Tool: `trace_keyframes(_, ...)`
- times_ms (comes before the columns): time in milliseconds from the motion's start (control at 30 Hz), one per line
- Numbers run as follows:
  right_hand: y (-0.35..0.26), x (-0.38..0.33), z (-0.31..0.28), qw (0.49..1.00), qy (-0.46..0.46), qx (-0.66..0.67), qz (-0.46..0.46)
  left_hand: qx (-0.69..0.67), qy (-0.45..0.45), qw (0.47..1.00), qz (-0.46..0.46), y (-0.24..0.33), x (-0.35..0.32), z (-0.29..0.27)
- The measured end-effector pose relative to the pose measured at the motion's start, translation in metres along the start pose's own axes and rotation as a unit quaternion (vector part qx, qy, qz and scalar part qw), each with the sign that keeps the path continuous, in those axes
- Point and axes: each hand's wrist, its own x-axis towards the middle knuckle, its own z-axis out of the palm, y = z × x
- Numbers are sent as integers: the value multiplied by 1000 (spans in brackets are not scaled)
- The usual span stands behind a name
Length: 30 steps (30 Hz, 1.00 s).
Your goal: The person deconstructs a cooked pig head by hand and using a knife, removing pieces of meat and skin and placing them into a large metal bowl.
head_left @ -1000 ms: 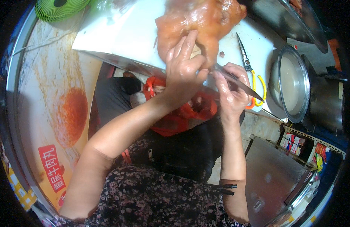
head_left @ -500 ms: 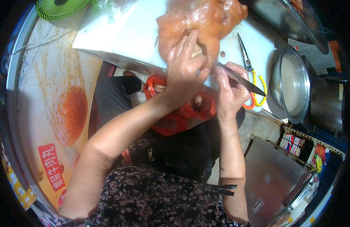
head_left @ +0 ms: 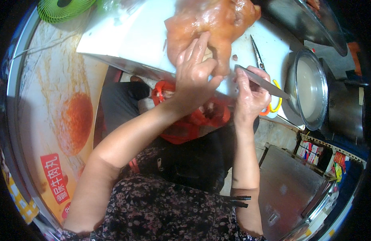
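A large, glossy orange-brown piece of skin-on meat (head_left: 217, 24) lies at the top of the view on a white board (head_left: 141, 38). My left hand (head_left: 195, 66) grips its near side, with some fingers stretched over the skin, another bent and the thumb beside a hanging flap. In my right hand (head_left: 251, 94), just right of that flap, is a knife (head_left: 270, 85), its blade slanting down to the right. Part of the knife is hidden by my fingers. Beyond this hand lie scissors (head_left: 276, 96) with yellow and orange handles, partly covered by hand and knife.
A metal basin (head_left: 314, 90) with cloudy liquid stands right of the board. Below the board, between my legs, sits an open red bag (head_left: 179, 130). A green slatted plastic thing (head_left: 65, 10) is at the far left. A metal cabinet (head_left: 288, 188) stands low on the right.
My right hand has moved slightly right with the knife, away from the meat's flap and further over the scissors. My left hand stays on the meat almost unmoved.
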Motion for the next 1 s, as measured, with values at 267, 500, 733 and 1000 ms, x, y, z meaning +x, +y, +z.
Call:
trace_keyframes(267, -14, -26, -29, 995, -64, -5, 71, 2, 4, 1000, 17, -6, -3, 1)
trace_keyframes(500, -15, -47, -22, 954, -247, -168, 7, -9, 21, 1000, 18, -4, -3, 2)
trace_keyframes(733, -26, -43, -19, 918, -305, -254, 14, 11, 13, 999, 36, -10, -7, 3)
trace_keyframes(1000, -18, -44, -24, 950, -220, -219, 26, 10, 15, 999, 31, -4, -5, 4)
